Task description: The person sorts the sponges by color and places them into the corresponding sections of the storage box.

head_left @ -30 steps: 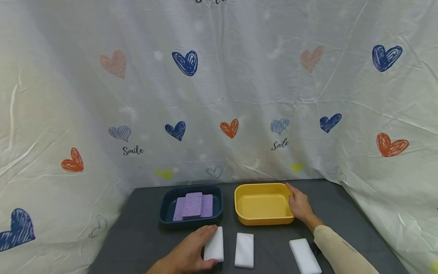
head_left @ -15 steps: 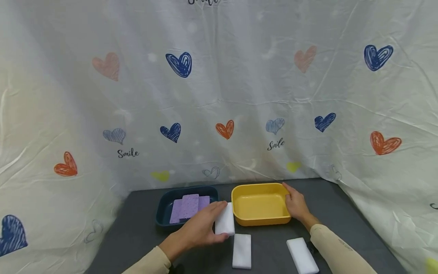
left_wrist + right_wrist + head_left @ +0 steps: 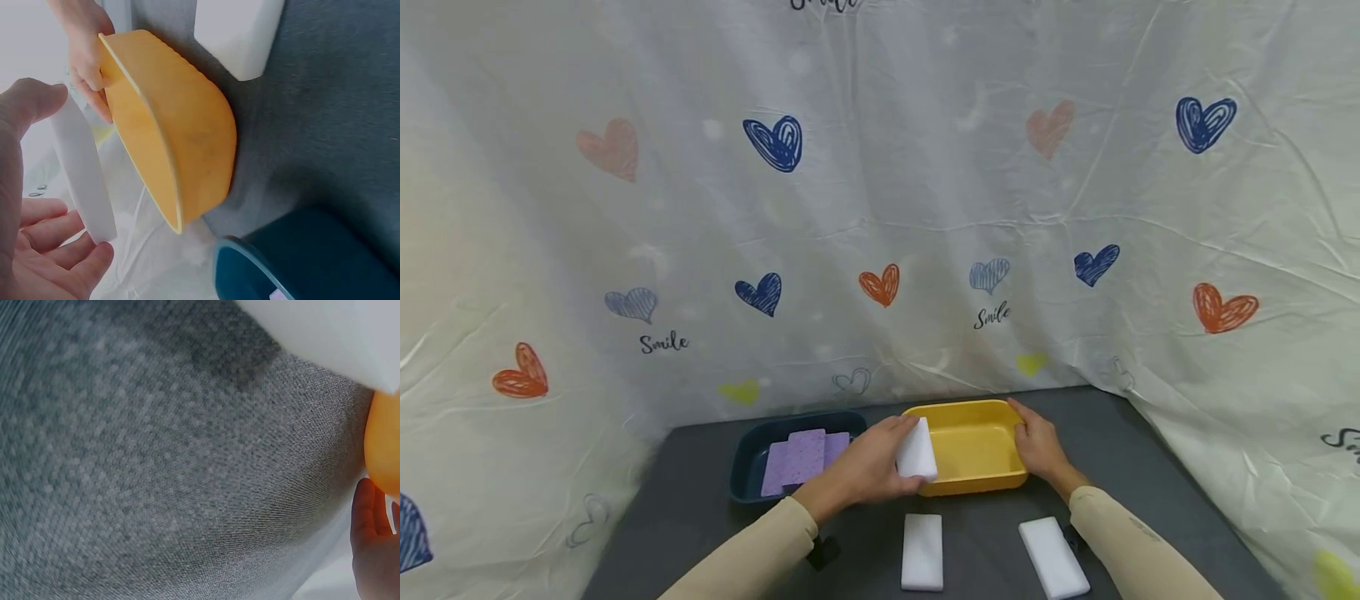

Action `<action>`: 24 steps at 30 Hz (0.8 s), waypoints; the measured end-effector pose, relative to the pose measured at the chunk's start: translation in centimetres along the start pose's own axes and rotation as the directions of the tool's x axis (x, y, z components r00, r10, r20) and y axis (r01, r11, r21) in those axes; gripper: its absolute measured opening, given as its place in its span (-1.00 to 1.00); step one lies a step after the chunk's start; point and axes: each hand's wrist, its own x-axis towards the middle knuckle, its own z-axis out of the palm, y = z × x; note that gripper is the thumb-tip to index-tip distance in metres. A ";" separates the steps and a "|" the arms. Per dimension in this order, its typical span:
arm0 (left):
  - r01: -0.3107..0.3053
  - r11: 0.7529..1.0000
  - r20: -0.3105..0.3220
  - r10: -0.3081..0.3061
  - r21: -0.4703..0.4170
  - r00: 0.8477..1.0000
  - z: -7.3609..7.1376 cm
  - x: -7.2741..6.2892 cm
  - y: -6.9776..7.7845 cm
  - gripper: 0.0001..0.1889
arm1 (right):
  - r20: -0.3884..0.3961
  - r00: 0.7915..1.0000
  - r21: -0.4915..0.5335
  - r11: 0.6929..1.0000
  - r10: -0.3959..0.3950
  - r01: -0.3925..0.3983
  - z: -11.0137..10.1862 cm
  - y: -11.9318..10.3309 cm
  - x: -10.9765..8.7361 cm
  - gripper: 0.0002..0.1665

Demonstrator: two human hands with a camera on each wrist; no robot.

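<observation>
My left hand (image 3: pixel 868 467) holds a white sponge block (image 3: pixel 919 454) by its edges, thumb on one end and fingertips on the other, as the left wrist view shows. In the head view the block overlaps the left side of a yellow plastic tub (image 3: pixel 977 448). My right hand (image 3: pixel 1042 447) grips that tub's right rim; the right wrist view has its fingers (image 3: pixel 364 512) against the tub's outer wall. No sponge shows inside the yellow tub. Left of it, a dark blue tub (image 3: pixel 747 490) contains several purple sponges (image 3: pixel 806 456), partly hidden by my left hand.
Two more white sponge blocks lie on the dark grey table: one upright block (image 3: pixel 922 552) in front of the yellow tub and one slanted block (image 3: pixel 1054 558) beside my right forearm. A white curtain (image 3: pixel 880 167) printed with hearts hangs behind the table.
My left hand has lifted the white sponge block off the table and carried it forward and right, up to the yellow tub. The right hand stays on the tub's rim. The view has shifted slightly.
</observation>
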 end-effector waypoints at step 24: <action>-0.001 1.000 0.101 0.003 -0.015 0.995 5.4 8.3 1.9 -0.06 | -0.023 0.999 0.071 0.997 0.026 -0.024 0.2 0.6 0.3 -0.38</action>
